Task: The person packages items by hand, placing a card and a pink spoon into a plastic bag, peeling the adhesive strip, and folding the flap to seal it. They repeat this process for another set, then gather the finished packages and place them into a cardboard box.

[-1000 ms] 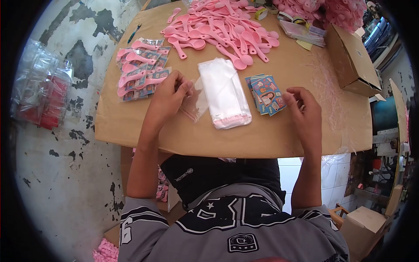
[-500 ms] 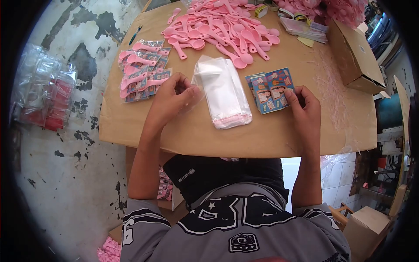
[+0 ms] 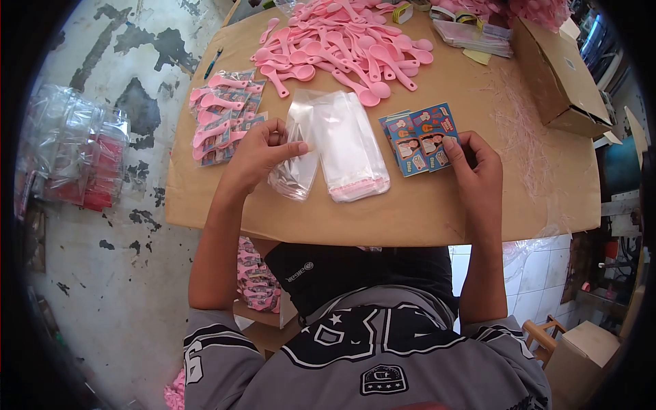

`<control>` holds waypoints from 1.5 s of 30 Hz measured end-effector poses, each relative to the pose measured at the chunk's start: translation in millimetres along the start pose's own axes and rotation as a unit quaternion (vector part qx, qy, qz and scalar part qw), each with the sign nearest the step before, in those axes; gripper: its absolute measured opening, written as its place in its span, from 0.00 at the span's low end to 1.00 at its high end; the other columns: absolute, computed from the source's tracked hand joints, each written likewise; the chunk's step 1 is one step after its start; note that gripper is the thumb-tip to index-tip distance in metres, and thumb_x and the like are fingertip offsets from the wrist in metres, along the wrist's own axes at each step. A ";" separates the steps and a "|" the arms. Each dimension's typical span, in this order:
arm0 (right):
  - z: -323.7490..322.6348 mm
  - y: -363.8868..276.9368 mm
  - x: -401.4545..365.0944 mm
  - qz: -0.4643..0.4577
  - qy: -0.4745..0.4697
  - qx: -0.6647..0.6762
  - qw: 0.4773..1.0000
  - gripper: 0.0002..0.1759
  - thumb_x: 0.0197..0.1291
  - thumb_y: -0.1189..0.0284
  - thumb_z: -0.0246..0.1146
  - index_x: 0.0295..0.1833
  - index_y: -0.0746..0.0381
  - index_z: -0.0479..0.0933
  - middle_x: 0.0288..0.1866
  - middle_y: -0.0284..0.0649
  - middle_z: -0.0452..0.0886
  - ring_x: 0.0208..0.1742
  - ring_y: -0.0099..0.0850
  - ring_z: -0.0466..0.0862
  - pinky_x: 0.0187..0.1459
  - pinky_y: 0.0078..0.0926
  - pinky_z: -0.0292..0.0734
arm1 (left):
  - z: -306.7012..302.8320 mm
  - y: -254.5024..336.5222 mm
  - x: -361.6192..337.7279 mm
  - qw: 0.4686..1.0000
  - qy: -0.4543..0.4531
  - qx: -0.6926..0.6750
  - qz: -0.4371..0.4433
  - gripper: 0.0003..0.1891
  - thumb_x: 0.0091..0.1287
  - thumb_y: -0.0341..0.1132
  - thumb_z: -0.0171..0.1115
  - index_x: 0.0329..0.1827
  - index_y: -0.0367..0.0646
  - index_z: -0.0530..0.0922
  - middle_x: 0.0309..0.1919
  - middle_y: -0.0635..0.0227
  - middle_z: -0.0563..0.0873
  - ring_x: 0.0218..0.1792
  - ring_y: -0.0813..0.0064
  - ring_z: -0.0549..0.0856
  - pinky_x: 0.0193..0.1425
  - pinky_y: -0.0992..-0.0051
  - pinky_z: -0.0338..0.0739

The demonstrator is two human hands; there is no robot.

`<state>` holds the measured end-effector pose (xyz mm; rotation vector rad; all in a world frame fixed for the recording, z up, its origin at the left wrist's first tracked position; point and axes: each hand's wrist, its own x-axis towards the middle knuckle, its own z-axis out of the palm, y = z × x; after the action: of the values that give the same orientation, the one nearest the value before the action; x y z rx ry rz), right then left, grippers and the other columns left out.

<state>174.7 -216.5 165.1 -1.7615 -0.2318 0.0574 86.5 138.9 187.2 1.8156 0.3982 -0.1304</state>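
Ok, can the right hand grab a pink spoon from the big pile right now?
Probably not straight away: the right hand is holding a blue card, so it would likely need to let go first. Otherwise the way looks free, with only flat cards and brown tabletop before the pink spoons.

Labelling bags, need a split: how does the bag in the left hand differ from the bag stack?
The held bag is pinched in the left hand and looks curved; the bag stack lies flat on the table.
The held bag shows brown through it; the bag stack looks whiter.
Both are shiny clear plastic.
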 end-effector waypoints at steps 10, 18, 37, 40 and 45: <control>1.5 1.7 -3.7 -0.004 -0.007 0.001 1.000 0.13 0.76 0.67 0.69 0.43 0.68 0.84 0.31 0.29 0.83 0.33 0.14 0.75 0.36 0.19 0.71 | 16.7 6.6 2.5 0.999 0.048 -0.027 0.001 0.11 0.73 0.36 0.74 0.47 0.36 0.87 0.31 0.77 0.85 0.29 0.89 0.77 0.32 0.84 0.68; 1.3 3.3 -3.7 -0.003 -0.004 0.019 1.000 0.14 0.76 0.67 0.69 0.44 0.68 0.84 0.31 0.29 0.83 0.33 0.14 0.75 0.35 0.19 0.71 | 26.7 9.0 -2.9 0.993 0.116 0.002 0.028 0.13 0.76 0.38 0.71 0.51 0.35 0.90 0.30 0.79 0.84 0.28 0.89 0.74 0.34 0.81 0.69; 3.7 5.1 -3.1 -0.018 -0.013 -0.003 1.000 0.13 0.76 0.67 0.69 0.44 0.68 0.84 0.32 0.29 0.84 0.33 0.14 0.77 0.37 0.18 0.72 | 13.1 -25.6 -23.1 0.979 0.159 -0.075 0.103 0.18 0.83 0.41 0.63 0.59 0.34 0.88 0.35 0.78 0.85 0.32 0.88 0.76 0.36 0.80 0.70; 3.6 4.9 -3.1 -0.018 -0.013 -0.013 1.000 0.13 0.76 0.67 0.69 0.43 0.68 0.84 0.32 0.29 0.84 0.33 0.14 0.77 0.37 0.18 0.72 | 13.0 -23.2 -22.0 0.958 0.237 0.075 0.144 0.16 0.82 0.41 0.63 0.58 0.37 0.90 0.36 0.74 0.87 0.34 0.86 0.77 0.37 0.78 0.71; 3.4 3.9 -3.1 -0.020 -0.010 -0.007 1.000 0.13 0.76 0.67 0.68 0.44 0.67 0.83 0.32 0.29 0.84 0.34 0.14 0.77 0.38 0.18 0.72 | 6.0 -17.7 -26.2 0.811 0.382 0.384 0.221 0.14 0.82 0.40 0.62 0.58 0.44 0.91 0.35 0.72 0.86 0.34 0.81 0.77 0.38 0.77 0.71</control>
<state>171.6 -214.5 160.3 -1.7701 -0.2814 0.0450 56.9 132.0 177.0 2.6801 0.5014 0.9271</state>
